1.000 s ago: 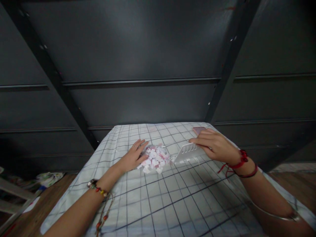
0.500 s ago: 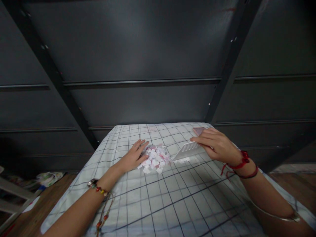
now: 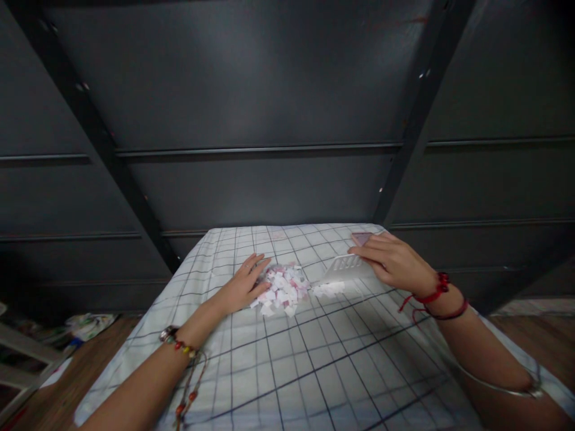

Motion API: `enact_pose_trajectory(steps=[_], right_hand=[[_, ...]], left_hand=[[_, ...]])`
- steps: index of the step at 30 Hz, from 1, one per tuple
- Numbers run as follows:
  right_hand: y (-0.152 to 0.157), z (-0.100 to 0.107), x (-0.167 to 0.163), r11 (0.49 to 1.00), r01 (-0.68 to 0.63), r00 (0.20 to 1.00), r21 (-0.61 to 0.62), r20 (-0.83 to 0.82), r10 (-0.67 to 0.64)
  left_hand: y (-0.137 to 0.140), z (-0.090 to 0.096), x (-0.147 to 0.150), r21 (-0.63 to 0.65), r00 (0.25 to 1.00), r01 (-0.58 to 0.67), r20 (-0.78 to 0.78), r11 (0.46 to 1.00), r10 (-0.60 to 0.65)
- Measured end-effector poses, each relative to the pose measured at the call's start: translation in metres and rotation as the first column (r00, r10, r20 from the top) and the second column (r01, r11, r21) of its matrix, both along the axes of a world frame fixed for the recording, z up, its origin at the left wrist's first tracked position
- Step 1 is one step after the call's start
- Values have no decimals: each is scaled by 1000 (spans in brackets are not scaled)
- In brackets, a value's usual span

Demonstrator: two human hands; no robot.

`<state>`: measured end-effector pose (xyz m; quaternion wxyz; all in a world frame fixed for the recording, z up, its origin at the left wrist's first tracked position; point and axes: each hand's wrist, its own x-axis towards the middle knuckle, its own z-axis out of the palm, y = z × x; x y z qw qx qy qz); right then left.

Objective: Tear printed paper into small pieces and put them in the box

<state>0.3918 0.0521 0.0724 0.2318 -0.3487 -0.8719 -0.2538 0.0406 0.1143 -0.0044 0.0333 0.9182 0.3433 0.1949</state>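
Note:
A heap of small torn white and pinkish paper scraps (image 3: 282,290) lies on a white checked cloth (image 3: 287,353). My left hand (image 3: 245,282) rests at the heap's left side with fingers apart, thumb touching the scraps. My right hand (image 3: 395,260) grips the upper edge of a thin white plate (image 3: 345,272) with slots along its top. The plate stands tilted, its lower edge near a smaller strip of scraps (image 3: 330,290) to the right of the heap. Part of it is hidden by my fingers.
A flat pinkish object (image 3: 360,238) lies behind my right hand, partly covered. Dark metal panels (image 3: 260,185) rise along the cloth's far edge. At the lower left are a pale slatted frame (image 3: 27,353) and a crumpled cloth or bag (image 3: 90,326) on the wooden floor.
The slotted plate has shifted slightly right and changed its tilt, showing more of the scrap strip beside it. My right hand moved a little with it; my left hand has stayed put.

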Motion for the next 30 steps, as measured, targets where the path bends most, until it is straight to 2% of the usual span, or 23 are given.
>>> enact_pose_trajectory(steps=[3,7,11,16,21,25,30], right_hand=[[1,-2,1,999,-12,999,-42,-31,11],[1,-1,0,1000,20,997,-8,-80,-20],[-1,2,-3,998,38,999,-41,-23,-39],[-16,8,-4,990,73,997,-122,21,-71],[-37,11,-7,983,154,988,-100,48,-149],[-55,8,-19,972,180,980,-149,115,-163],[-75,10,-32,970,141,987,-200,109,-121]], left_hand=[[-2,3,1,19,1000,11,0,1000,-11],[-10,13,5,51,997,73,-21,996,-72],[-21,22,11,79,986,158,-70,984,-153],[-34,25,17,111,962,263,-99,958,-253],[-41,23,22,173,925,367,-168,914,-340],[-49,26,22,176,922,372,-181,911,-342],[-73,28,10,145,932,338,-192,930,-309]])
